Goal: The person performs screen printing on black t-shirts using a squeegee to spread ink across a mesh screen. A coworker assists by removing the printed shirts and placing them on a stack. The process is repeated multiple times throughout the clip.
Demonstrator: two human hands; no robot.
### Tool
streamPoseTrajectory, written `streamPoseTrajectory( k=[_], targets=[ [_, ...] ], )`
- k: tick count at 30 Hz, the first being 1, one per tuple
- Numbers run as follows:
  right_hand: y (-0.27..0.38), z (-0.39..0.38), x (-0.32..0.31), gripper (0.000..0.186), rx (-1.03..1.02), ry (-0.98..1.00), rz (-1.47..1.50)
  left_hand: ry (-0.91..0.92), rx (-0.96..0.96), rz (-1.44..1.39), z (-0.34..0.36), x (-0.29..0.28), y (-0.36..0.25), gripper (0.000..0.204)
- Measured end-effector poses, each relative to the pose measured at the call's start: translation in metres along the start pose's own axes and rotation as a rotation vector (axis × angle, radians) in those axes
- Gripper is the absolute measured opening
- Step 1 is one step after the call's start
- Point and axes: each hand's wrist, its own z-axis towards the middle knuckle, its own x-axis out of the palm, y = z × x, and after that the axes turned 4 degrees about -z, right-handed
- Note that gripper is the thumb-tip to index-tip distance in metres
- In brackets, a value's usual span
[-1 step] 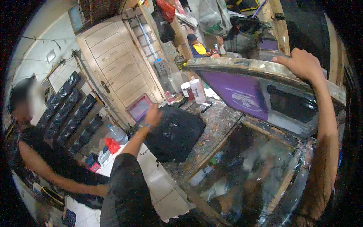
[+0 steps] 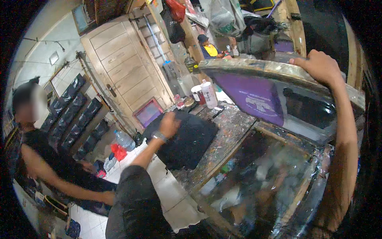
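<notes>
My right hand (image 2: 318, 68) is closed over the upper edge of a screen printing frame (image 2: 254, 97), which stands tilted up on the right. Its mesh is purple with a pale printed emblem, and a dark patch lies beside it. My left hand (image 2: 168, 126), with a band at the wrist, hovers over or touches a black cloth (image 2: 189, 139) spread on the worktable; which of the two I cannot tell. That hand's fingers point away and are mostly hidden. Below the raised frame lies a glass panel (image 2: 258, 175) in a wooden surround.
A person in a black sleeveless top (image 2: 51, 159) stands at the left. Farther back sits another person (image 2: 211, 49). Bottles (image 2: 207, 93) and tubs stand on the paint-stained table (image 2: 234, 123), near a small pink-framed screen (image 2: 148, 112). A water jug (image 2: 124, 140) is on the floor.
My left hand has shifted slightly right and down over the black cloth. My right hand and the raised frame have hardly moved.
</notes>
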Motion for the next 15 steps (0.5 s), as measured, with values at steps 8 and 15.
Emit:
streamPoseTrajectory(
  k=[8, 15],
  targets=[
    [-0.020, 0.016, -0.001, 0.094, 0.018, 0.002, 0.052, 0.523, 0.054, -0.410, -0.190, 0.051, -0.206, 0.060],
    [-0.018, 0.058, 0.002, 0.097, 0.042, 0.158, 0.011, 0.389, 0.031, -0.435, -0.220, 0.085, -0.212, 0.063]
  ],
)
